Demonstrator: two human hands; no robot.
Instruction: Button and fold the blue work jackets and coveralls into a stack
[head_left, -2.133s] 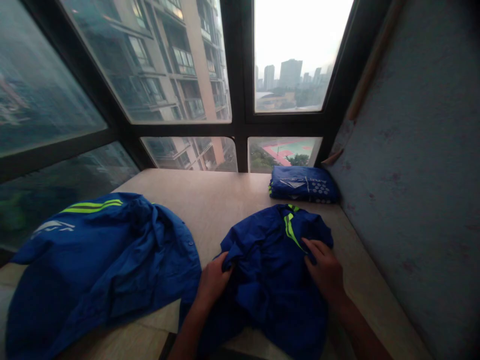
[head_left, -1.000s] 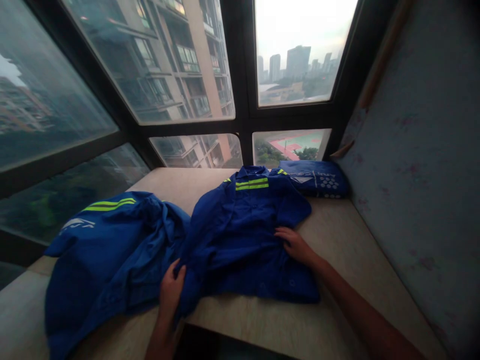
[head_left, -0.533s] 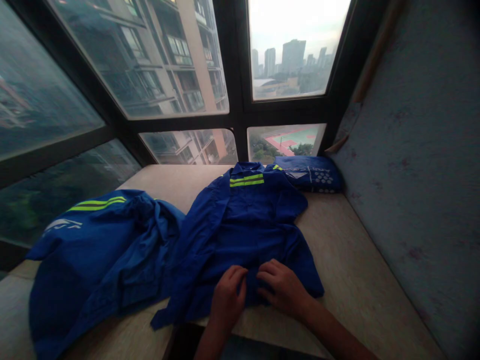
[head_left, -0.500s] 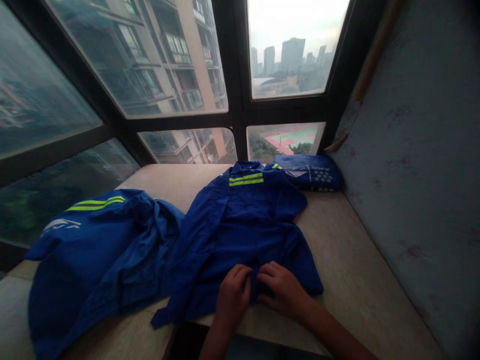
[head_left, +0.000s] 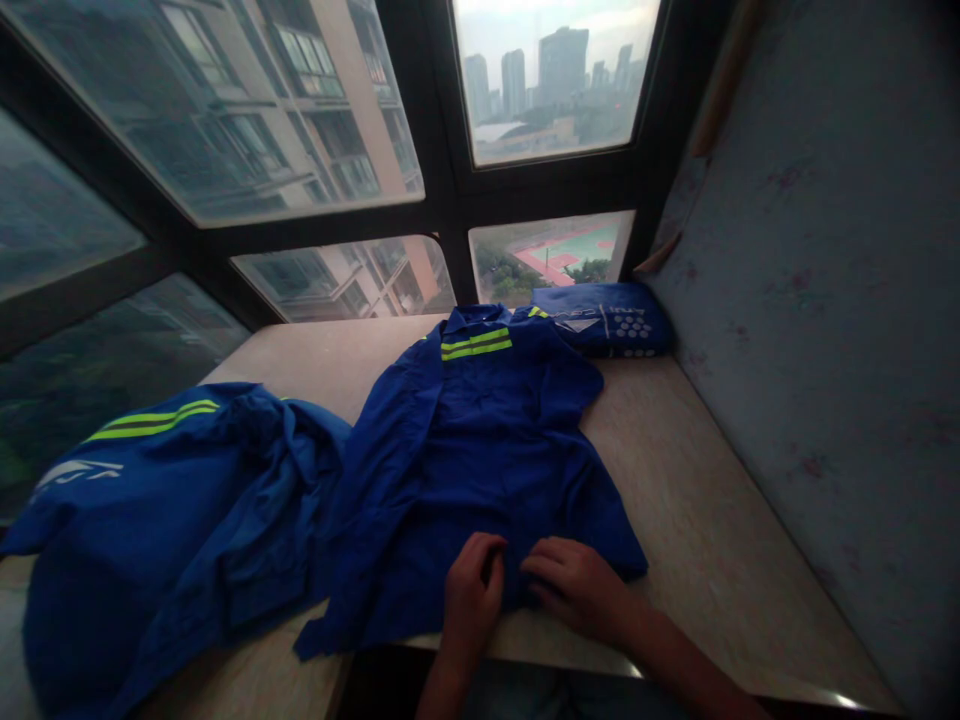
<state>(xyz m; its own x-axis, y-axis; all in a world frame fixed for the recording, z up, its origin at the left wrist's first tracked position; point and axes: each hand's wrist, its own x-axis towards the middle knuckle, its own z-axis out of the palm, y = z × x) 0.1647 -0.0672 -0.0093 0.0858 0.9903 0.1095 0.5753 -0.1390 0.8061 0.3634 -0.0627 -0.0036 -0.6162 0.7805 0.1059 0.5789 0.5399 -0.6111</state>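
A dark blue jacket (head_left: 480, 450) with yellow-green stripes lies spread on the pale ledge, its collar toward the window. Over its bottom hem, my left hand (head_left: 475, 590) has its fingers curled, thumb close to the fingertips. My right hand (head_left: 574, 590) is just right of it, fingers bent and pointing left, also at the hem. Whether either hand pinches cloth is too dark to tell. A second blue garment (head_left: 172, 530) with stripes and a white logo lies crumpled at the left, touching the jacket's sleeve.
A folded blue item (head_left: 637, 325) with white print lies at the back right, against the patterned wall (head_left: 825, 300). Dark-framed windows rise behind the ledge (head_left: 690, 500). The ledge's front edge is close to my forearms.
The view has shifted, so the windows and the garments sit further left or higher. Both hands remain at the hem in nearly the same pose, slightly further right in the picture.
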